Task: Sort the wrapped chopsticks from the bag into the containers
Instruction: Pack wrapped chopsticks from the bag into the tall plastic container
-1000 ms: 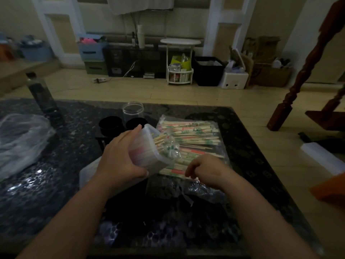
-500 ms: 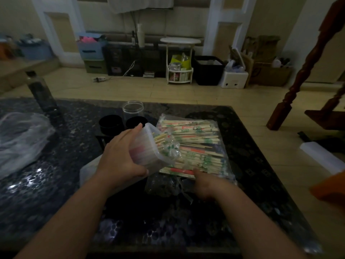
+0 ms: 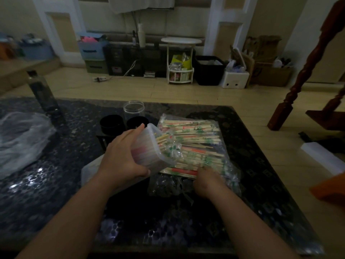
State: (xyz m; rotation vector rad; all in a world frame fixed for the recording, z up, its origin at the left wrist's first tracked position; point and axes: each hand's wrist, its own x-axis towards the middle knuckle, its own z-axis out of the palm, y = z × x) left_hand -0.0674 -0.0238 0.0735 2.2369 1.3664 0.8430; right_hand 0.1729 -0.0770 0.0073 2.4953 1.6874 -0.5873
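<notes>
My left hand [image 3: 122,158] grips a clear plastic container [image 3: 151,149], tilted with its mouth toward the right; several wrapped chopsticks stick out of it. To its right, a clear plastic bag [image 3: 218,131] lies flat on the dark table, filled with wrapped chopsticks [image 3: 194,141] printed green and red. My right hand [image 3: 209,181] reaches into the bag's near end, its fingertips down among the chopsticks and hidden from me. Whether it holds any I cannot tell.
Behind the container stand two black cups [image 3: 111,124], a clear jar [image 3: 133,110] and a dark bottle [image 3: 43,94]. A crumpled plastic bag [image 3: 20,139] lies at the left. The table's right edge [image 3: 261,165] drops to the tiled floor, where a wooden stair post [image 3: 291,98] stands.
My right hand has moved from the near left edge of the chopstick pile forward and down into the bag. The left hand and container have stayed put.
</notes>
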